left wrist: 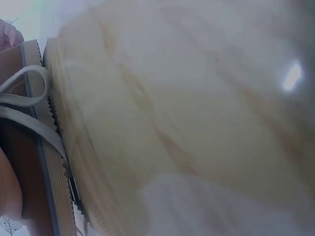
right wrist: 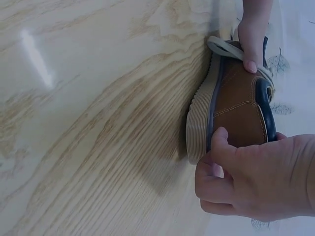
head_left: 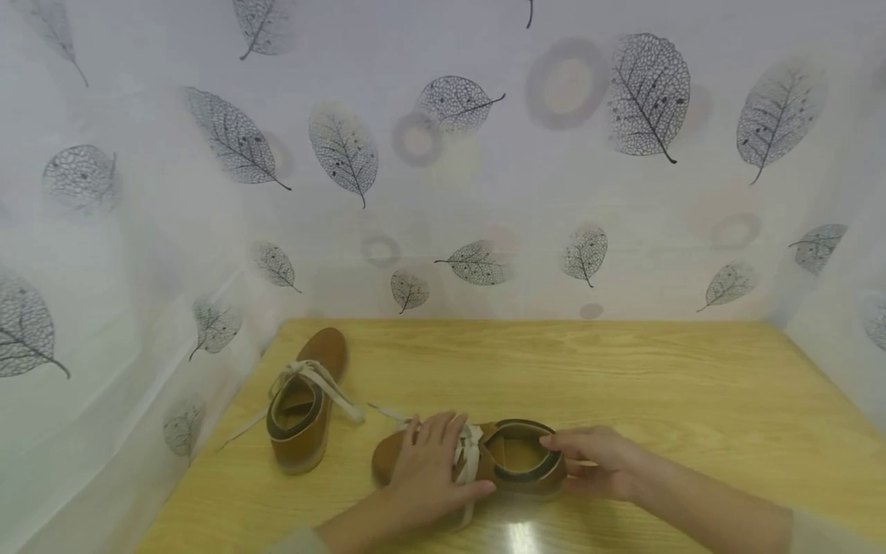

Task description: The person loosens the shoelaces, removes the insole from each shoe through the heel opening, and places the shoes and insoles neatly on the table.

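A brown leather shoe (head_left: 490, 468) with cream laces (head_left: 467, 454) and a dark padded collar lies sideways on the table, toe to the left. Across its forefoot and laces lies my left hand (head_left: 432, 469), fingers over the far side and thumb on the near side. My right hand (head_left: 602, 465) grips the heel, one finger at the collar's rim. In the right wrist view the right hand (right wrist: 258, 174) has its thumb against the heel's side, above the thick ridged sole (right wrist: 202, 123). The left wrist view shows a lace loop (left wrist: 29, 86) hanging over the sole edge.
A matching brown shoe (head_left: 304, 415) stands at the table's left, toe pointing away, its laces tied in a bow with loose ends. The wood-grain table (head_left: 623, 369) meets a leaf-printed white curtain (head_left: 512, 192) at the back and both sides.
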Demonstrator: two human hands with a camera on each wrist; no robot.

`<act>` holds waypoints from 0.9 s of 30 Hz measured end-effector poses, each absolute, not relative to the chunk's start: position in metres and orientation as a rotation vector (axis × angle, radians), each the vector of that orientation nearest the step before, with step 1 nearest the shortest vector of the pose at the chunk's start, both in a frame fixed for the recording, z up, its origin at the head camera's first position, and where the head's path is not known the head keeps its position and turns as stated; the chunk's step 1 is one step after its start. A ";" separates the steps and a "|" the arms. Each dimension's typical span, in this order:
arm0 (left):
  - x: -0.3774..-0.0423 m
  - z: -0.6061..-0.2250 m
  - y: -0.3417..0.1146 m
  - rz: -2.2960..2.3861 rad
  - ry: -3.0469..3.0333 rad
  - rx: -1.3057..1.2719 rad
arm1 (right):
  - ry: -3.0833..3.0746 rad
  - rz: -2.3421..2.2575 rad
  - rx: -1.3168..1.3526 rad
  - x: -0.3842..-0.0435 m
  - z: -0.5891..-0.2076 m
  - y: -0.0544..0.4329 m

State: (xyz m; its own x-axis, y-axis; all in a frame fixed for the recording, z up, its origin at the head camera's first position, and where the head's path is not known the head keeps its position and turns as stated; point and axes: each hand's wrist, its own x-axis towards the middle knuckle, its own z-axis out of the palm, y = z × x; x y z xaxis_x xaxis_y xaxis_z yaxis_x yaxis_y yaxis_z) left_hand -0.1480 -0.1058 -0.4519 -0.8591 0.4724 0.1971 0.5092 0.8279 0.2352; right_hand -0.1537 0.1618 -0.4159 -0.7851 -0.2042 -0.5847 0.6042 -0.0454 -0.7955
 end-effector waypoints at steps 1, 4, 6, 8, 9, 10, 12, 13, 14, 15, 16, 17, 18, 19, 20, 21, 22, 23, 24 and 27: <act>-0.149 -0.452 -0.104 -0.427 -2.881 -0.779 | 1.691 -1.880 0.424 -0.154 -0.414 0.164; -0.153 -0.452 -0.098 -0.425 -2.896 -0.794 | 1.728 -1.861 0.412 -0.154 -0.408 0.170; -0.157 -0.451 -0.094 -0.428 -2.901 -0.809 | 1.755 -1.870 0.422 -0.153 -0.405 0.172; -0.160 -0.451 -0.092 -0.417 -2.905 -0.823 | 1.764 -1.888 0.433 -0.153 -0.402 0.172; -0.161 -0.451 -0.091 -0.397 -2.902 -0.829 | 1.765 -1.893 0.436 -0.153 -0.401 0.173; -0.163 -0.451 -0.090 -0.382 -2.898 -0.835 | 1.767 -1.896 0.437 -0.153 -0.400 0.173; -0.165 -0.452 -0.090 -0.345 -2.882 -0.846 | 1.762 -1.900 0.427 -0.153 -0.400 0.174; -0.165 -0.453 -0.090 -0.322 -2.868 -0.855 | 1.760 -1.901 0.420 -0.153 -0.401 0.175; -0.165 -0.453 -0.090 -0.305 -2.856 -0.862 | 1.757 -1.901 0.412 -0.154 -0.401 0.175; -0.166 -0.454 -0.091 -0.297 -2.848 -0.873 | 1.757 -1.901 0.404 -0.153 -0.402 0.176; -0.166 -0.454 -0.092 -0.302 -2.846 -0.888 | 1.757 -1.902 0.398 -0.153 -0.402 0.176; -0.167 -0.454 -0.094 -0.307 -2.847 -0.908 | 1.756 -1.903 0.395 -0.153 -0.402 0.176; -0.167 -0.454 -0.096 -0.319 -2.856 -0.938 | 1.756 -1.902 0.392 -0.153 -0.402 0.176; -0.168 -0.452 -0.099 -0.349 -2.871 -0.978 | 1.755 -1.902 0.389 -0.153 -0.402 0.177; -0.168 -0.450 -0.102 -0.386 -2.894 -1.025 | 1.755 -1.902 0.389 -0.153 -0.402 0.177; -0.169 -0.448 -0.105 -0.426 -2.913 -1.079 | 1.754 -1.903 0.391 -0.153 -0.402 0.177; -0.171 -0.446 -0.109 -0.476 -2.938 -1.135 | 1.754 -1.903 0.393 -0.153 -0.402 0.177; -0.171 -0.443 -0.113 -0.541 -2.963 -1.192 | 1.754 -1.904 0.394 -0.153 -0.402 0.177; -0.172 -0.440 -0.117 -0.603 -2.980 -1.248 | 1.755 -1.903 0.391 -0.153 -0.402 0.177; -0.174 -0.433 -0.128 -0.789 -3.009 -1.372 | 1.752 -1.908 0.394 -0.153 -0.403 0.176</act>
